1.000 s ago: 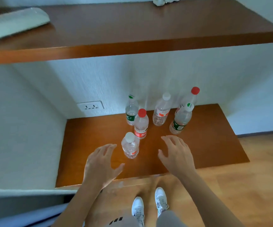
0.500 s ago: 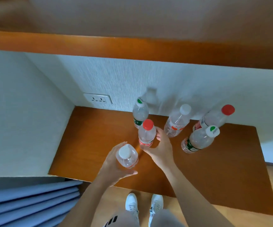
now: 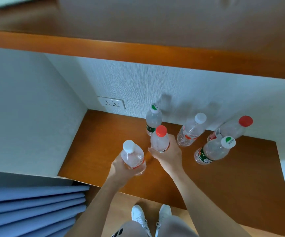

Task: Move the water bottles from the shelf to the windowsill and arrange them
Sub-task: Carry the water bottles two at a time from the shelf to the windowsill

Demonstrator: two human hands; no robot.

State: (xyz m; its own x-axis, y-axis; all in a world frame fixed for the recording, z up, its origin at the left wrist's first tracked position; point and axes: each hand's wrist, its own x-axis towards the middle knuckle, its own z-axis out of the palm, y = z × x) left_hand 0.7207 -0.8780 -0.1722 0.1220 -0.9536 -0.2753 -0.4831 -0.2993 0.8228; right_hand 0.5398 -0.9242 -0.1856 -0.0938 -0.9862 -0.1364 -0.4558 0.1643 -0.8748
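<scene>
The fingers of the left hand (image 3: 120, 168) curl round the white-capped bottle (image 3: 133, 159) and those of the right hand (image 3: 170, 156) clamp the red-capped bottle (image 3: 160, 142), both at the front of the shelf (image 3: 102, 151), with four other bottles (image 3: 191, 132) close behind and to the right. A lifted base or a knuckle could topple those neighbours, and a smooth, thin wall could slip from a one-handed grip. The green-and-white cap (image 3: 228, 142) bears a small word, perhaps "C'estbon", too small to be sure; the red and green labels are unreadable.

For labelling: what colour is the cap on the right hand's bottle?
The cap is red; head view.
</scene>
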